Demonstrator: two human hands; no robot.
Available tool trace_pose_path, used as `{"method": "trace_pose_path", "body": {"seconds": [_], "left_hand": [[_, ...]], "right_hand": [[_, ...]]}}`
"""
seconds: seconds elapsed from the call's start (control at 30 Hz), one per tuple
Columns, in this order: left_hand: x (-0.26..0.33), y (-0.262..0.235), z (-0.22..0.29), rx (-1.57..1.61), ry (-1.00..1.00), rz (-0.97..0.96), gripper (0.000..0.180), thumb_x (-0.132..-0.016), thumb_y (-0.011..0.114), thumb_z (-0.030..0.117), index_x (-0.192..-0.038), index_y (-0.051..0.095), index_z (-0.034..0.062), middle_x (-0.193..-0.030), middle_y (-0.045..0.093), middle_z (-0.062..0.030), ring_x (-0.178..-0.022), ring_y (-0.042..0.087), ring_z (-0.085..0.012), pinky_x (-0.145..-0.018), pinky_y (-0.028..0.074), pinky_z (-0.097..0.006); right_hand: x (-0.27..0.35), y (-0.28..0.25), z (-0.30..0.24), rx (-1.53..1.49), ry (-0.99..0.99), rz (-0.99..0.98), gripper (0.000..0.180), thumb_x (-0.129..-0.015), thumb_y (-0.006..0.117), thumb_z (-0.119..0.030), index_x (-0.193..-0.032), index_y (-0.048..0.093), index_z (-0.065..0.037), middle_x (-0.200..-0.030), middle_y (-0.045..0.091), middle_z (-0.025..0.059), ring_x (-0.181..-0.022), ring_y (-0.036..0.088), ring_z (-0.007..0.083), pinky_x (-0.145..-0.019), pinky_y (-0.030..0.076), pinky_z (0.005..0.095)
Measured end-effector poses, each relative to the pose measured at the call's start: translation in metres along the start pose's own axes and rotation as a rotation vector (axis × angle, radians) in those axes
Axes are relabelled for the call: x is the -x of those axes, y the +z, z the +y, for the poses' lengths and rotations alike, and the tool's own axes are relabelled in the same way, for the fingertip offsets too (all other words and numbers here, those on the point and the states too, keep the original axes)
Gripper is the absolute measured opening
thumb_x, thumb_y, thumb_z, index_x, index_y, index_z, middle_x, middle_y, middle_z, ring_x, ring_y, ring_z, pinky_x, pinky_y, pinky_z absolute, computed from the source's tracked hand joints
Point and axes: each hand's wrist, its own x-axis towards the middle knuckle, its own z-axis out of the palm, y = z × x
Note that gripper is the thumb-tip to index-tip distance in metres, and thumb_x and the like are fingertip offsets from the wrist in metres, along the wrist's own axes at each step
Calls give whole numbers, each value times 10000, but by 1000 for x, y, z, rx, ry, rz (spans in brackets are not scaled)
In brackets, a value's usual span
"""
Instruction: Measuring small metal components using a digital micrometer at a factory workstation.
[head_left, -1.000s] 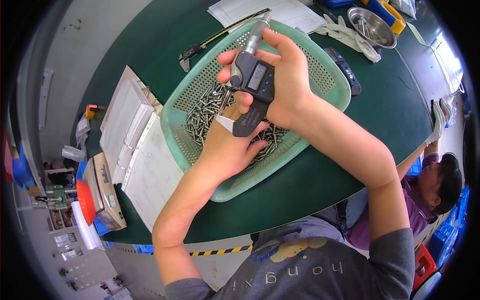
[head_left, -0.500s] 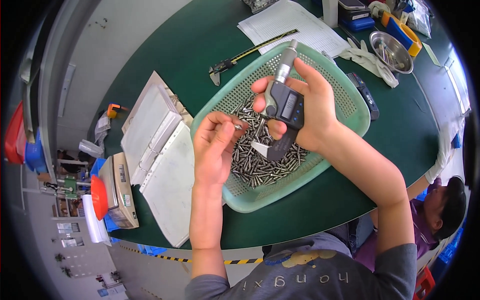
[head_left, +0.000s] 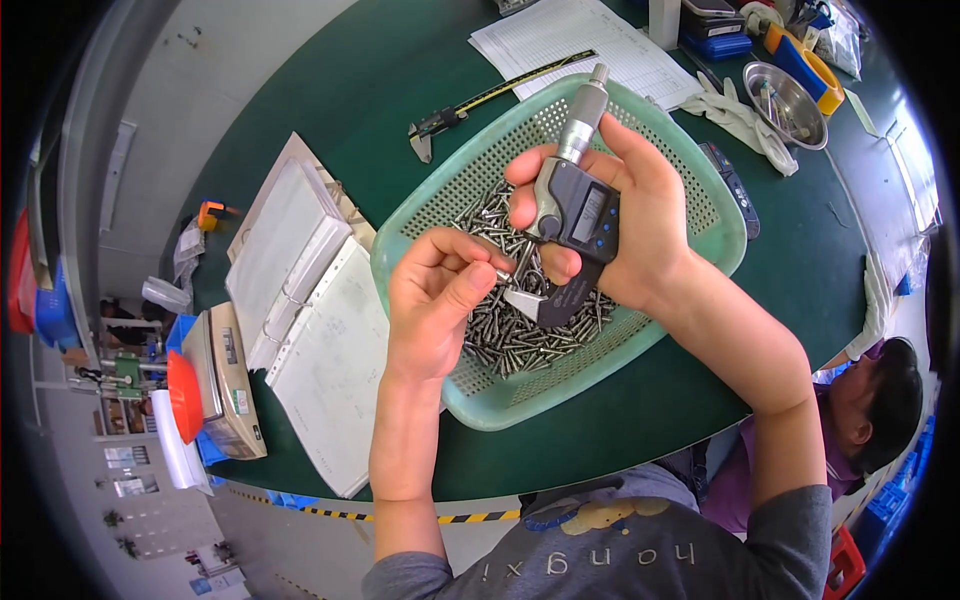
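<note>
Holding one small metal pin [head_left: 503, 276] pinched narrow between thumb and fingertips: left hand [head_left: 432, 300], over the near-left part of the basket. Right hand [head_left: 648, 225] curled around a digital micrometer [head_left: 577, 215], thimble pointing up and away, display facing the wearer. Pin sits just beside the micrometer's open measuring gap; cannot tell whether it touches either face.

Step in hand, as I judge it: offering a single pin for gauging. Next move would seem to call for squaring the pin between the two faces, keeping the frame steady, then a light turn of the thimble. Slip risk: the pin is tiny and mostly covered by the fingers, so a loose pinch could drop it among its lookalikes.

Containers. Green perforated plastic basket [head_left: 500, 419] directly below both hands; a loose heap of similar metal pins [head_left: 525, 345] covers its middle, lying at all angles. Beyond, to the right, a round steel bowl [head_left: 756, 78] with a few slim small pieces, too small to identify. White glove [head_left: 742, 122] beside that bowl. Far left, a bench scale [head_left: 226, 385] with an orange-red dish [head_left: 184, 396]; its inside is not visible from here.
</note>
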Motion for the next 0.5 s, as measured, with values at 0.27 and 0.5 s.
{"method": "trace_pose_path", "body": {"seconds": [0.27,0.5], "left_hand": [[1,1,-1,-60,6,-1,132,-778,610,51,-851,503,29,-847,589,-94,-713,503,-75,-633,392,-191],[1,2,-1,-64,-2,-4,140,-771,616,48,-851,503,28,-848,588,-96,-708,496,-66,-621,388,-185]], "right_hand": [[1,-1,1,4,-8,4,588,-850,236,-495,-909,518,17,-705,555,125,-406,437,164,-384,377,256],[-2,-2,2,49,-17,40,601,-818,297,-560,-866,534,-10,-682,562,121,-398,454,169,-365,379,251]]}}
